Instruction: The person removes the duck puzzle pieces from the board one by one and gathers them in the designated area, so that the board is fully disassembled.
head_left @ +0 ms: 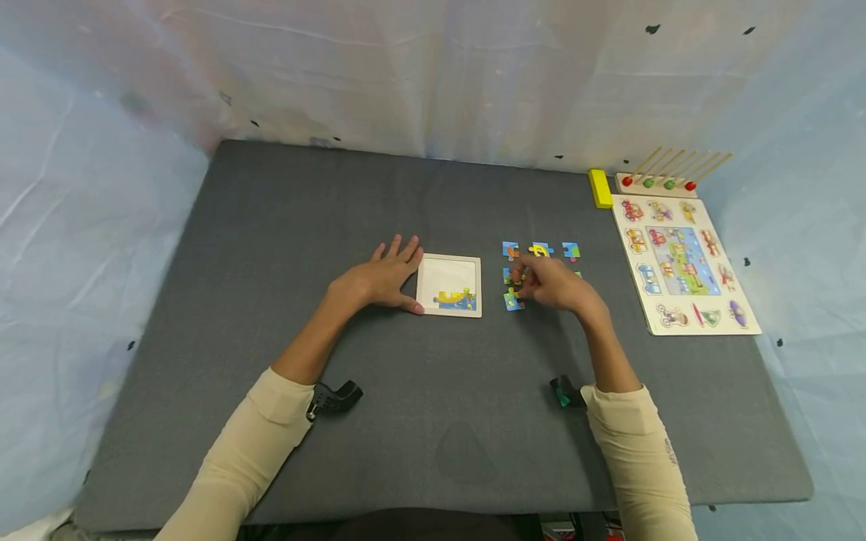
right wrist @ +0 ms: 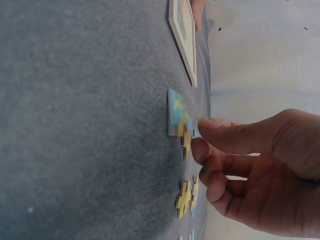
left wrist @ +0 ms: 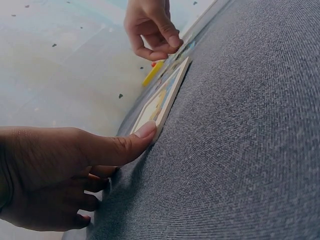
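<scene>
A square wooden puzzle tray (head_left: 440, 272) lies on the table, with joined blue and yellow jigsaw pieces (head_left: 460, 302) along its lower right part. My left hand (head_left: 382, 279) rests at the tray's left side, fingers spread, the thumb touching its edge. To the right of the tray, my right hand (head_left: 551, 284) hovers over several loose jigsaw pieces with its fingers bent and covers some of them. Close to its fingertips in the right wrist view are a blue-green corner piece (right wrist: 176, 110) and a yellow piece. I see nothing held between thumb and finger.
Farther right lies a large wooden picture board (head_left: 639, 282). Behind it stands a wooden rack (head_left: 656, 188) with slanted sticks and red and green beads, beside a yellow block (head_left: 600, 188). Grey cloth covers the table (head_left: 433, 428); pale plastic sheeting (head_left: 406, 83) hangs around it.
</scene>
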The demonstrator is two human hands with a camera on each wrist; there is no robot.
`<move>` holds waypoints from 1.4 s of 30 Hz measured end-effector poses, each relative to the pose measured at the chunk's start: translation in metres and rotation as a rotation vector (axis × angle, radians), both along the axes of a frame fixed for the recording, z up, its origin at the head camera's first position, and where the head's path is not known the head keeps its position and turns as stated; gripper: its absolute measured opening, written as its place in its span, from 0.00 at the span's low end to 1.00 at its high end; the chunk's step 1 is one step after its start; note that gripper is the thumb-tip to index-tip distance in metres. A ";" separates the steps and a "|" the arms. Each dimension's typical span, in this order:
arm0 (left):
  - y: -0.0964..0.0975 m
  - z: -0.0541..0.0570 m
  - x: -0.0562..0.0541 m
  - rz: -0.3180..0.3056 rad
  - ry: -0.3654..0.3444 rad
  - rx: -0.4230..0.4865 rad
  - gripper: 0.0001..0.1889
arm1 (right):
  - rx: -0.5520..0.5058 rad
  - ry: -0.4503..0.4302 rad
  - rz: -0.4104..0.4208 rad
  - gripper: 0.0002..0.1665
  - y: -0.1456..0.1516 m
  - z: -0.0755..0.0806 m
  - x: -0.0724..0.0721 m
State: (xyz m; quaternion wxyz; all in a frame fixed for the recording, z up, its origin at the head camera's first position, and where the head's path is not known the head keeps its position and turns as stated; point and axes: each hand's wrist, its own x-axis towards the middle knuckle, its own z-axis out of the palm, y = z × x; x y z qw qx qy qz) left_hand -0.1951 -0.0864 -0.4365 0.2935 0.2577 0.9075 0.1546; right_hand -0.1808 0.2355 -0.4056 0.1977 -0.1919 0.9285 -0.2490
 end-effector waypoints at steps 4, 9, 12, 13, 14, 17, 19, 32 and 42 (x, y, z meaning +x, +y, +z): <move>0.000 0.000 0.001 0.001 -0.001 -0.001 0.62 | 0.036 0.014 0.013 0.16 0.002 0.001 0.003; 0.000 -0.001 0.000 0.003 -0.002 -0.004 0.62 | 0.083 -0.026 0.021 0.18 0.000 -0.002 0.008; -0.001 -0.001 0.000 0.004 -0.002 -0.006 0.62 | 0.119 -0.047 -0.003 0.18 -0.003 -0.004 0.009; -0.001 -0.002 0.000 0.004 0.000 -0.007 0.62 | 0.132 -0.049 -0.009 0.18 -0.004 -0.004 0.009; -0.001 -0.002 0.000 0.004 0.001 -0.008 0.63 | 0.145 -0.051 -0.013 0.18 -0.004 -0.004 0.009; -0.001 -0.003 0.000 0.002 0.004 -0.010 0.62 | 0.175 -0.064 -0.023 0.18 -0.005 -0.004 0.008; -0.001 -0.004 0.000 -0.001 0.006 -0.009 0.62 | 0.187 -0.077 -0.024 0.18 -0.005 -0.004 0.007; 0.001 -0.002 0.000 0.000 0.007 -0.008 0.63 | 0.170 -0.047 -0.005 0.21 -0.008 0.009 0.005; 0.001 -0.002 -0.001 0.002 0.006 -0.010 0.62 | 0.123 -0.016 0.123 0.23 -0.039 0.019 0.000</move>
